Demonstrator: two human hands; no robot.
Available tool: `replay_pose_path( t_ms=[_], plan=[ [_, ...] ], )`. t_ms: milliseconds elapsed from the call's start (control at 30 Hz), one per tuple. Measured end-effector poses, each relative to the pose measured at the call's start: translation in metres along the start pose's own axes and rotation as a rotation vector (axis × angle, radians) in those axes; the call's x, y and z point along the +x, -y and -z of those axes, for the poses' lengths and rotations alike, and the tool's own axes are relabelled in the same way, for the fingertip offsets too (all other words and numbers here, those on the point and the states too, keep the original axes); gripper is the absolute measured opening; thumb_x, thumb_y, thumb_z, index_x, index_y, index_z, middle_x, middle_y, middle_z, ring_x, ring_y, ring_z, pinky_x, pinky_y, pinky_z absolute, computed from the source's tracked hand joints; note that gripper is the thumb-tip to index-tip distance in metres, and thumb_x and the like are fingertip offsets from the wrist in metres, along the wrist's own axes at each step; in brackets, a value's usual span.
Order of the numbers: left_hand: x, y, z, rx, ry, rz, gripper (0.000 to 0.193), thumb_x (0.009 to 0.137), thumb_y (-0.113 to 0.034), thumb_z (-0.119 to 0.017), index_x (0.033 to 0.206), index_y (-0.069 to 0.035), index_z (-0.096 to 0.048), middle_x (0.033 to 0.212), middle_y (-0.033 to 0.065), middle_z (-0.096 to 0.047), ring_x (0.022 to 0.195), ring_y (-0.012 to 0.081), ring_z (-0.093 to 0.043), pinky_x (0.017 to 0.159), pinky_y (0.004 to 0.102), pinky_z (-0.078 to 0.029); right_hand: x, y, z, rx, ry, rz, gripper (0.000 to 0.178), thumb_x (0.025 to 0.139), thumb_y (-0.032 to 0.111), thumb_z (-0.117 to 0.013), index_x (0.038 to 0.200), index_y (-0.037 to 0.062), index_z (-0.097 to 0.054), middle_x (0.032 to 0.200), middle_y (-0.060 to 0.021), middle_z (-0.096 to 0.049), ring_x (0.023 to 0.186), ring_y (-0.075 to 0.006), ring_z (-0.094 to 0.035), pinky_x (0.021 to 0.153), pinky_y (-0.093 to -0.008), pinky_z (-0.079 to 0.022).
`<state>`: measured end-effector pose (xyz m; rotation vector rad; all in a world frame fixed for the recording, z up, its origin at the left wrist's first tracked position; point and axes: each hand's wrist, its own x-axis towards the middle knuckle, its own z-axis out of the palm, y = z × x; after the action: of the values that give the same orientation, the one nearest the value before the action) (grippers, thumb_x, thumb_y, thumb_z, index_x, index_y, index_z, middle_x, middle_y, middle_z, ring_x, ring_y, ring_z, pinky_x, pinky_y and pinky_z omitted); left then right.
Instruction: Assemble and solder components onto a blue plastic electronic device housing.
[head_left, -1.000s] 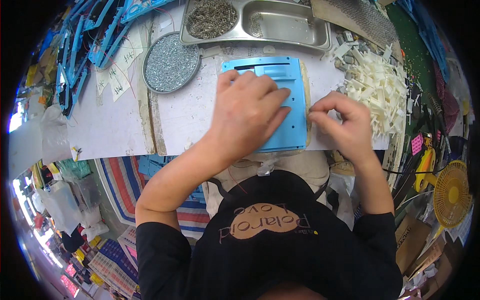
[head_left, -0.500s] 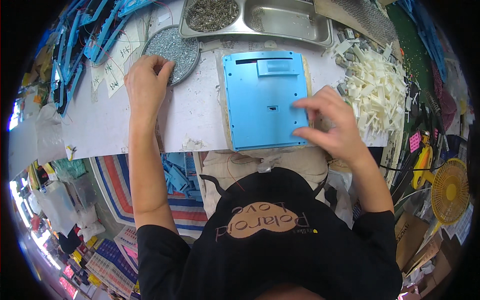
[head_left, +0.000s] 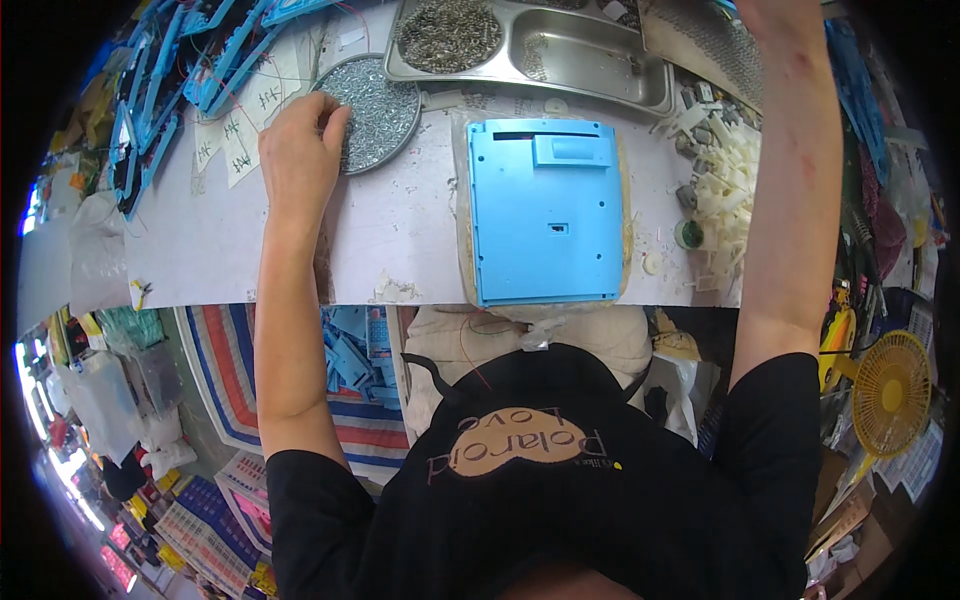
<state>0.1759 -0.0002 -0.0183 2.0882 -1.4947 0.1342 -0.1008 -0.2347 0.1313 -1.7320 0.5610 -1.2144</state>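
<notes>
My left hand (head_left: 303, 142) rests at the left rim of a round grey dish (head_left: 417, 125) full of small silvery screws (head_left: 375, 115). Its thumb and fingers are drawn together, and whatever lies between them is hidden. My right arm reaches up to the far right, past the metal tray. Only the back part of my right hand (head_left: 775, 12) shows at the upper edge, its fingers out of sight. Between my arms a light blue plastic casing (head_left: 535, 215) lies flat on a padded mat (head_left: 623, 240), touched by neither hand.
A steel tray (head_left: 590, 65) with brass-coloured small parts (head_left: 448, 35) stands behind the casing. White plastic pieces (head_left: 725, 180) are heaped at the right, partly behind my forearm. Blue frames with thin wires (head_left: 150, 110) pile up at the far left. A yellow fan (head_left: 890, 393) stands lower right.
My right hand has left the casing's right edge and swung up to the far right. My left hand stays by the dish, its fingers drawn in. The whole view has shifted slightly.
</notes>
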Motion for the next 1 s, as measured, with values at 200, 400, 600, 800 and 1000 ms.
replay_pose_path(
  t_ms=[200,400,600,800,1000],
  plan=[
    [0.008,0.008,-0.002,0.165,0.025,0.038,0.029,0.097,-0.031,-0.067,0.093,-0.004,-0.071,0.083,0.0155,-0.072,0.074,0.0355,-0.067,0.07,0.045,-0.052,-0.039,0.04,-0.007,0.282,0.286,-0.115,0.047,0.093,0.038,-0.067,0.119,-0.0018,-0.062,0.089,-0.0145,-0.069,0.08,-0.0195,-0.07,0.072,-0.0304,-0.058],
    [0.006,-0.005,0.007,0.173,-0.06,0.028,0.023,0.096,-0.028,-0.064,0.087,-0.007,-0.07,0.082,0.0118,-0.072,0.078,0.0329,-0.068,0.078,0.0447,-0.046,-0.109,0.022,-0.005,0.615,0.267,-0.155,0.044,0.1,0.028,-0.056,0.134,0.0006,-0.053,0.077,-0.0015,-0.055,0.069,-0.0126,-0.054,0.08,-0.0333,-0.048],
    [-0.067,-0.138,0.014,-0.343,0.079,-0.475,0.007,0.086,-0.012,-0.074,0.093,-0.013,-0.071,0.085,0.0021,-0.07,0.079,0.0205,-0.065,0.084,0.0418,-0.044,-0.154,0.048,-0.006,0.711,0.4,-0.066,0.041,0.098,0.035,-0.058,0.13,0.0104,-0.05,0.067,0.0063,-0.05,0.06,-0.0092,-0.048,0.069,-0.0296,-0.046],
    [-0.08,-0.166,0.017,-0.544,0.152,-0.466,0.017,0.08,-0.011,-0.081,0.091,-0.011,-0.068,0.08,0.0007,-0.066,0.071,0.0206,-0.061,0.082,0.0402,-0.043,-0.153,0.062,0.0,0.645,0.505,-0.024,0.036,0.097,0.038,-0.062,0.121,0.015,-0.046,0.068,0.0069,-0.053,0.058,-0.0085,-0.05,0.063,-0.0291,-0.046],
    [-0.078,-0.167,0.013,-0.551,0.146,-0.454,0.017,0.08,-0.013,-0.082,0.086,-0.012,-0.066,0.076,0.0009,-0.063,0.07,0.0209,-0.059,0.081,0.0406,-0.043,-0.162,0.056,-0.002,0.631,0.482,-0.064,0.036,0.097,0.038,-0.063,0.118,0.0145,-0.046,0.068,0.0056,-0.053,0.057,-0.0093,-0.051,0.061,-0.0282,-0.045]
  ],
)
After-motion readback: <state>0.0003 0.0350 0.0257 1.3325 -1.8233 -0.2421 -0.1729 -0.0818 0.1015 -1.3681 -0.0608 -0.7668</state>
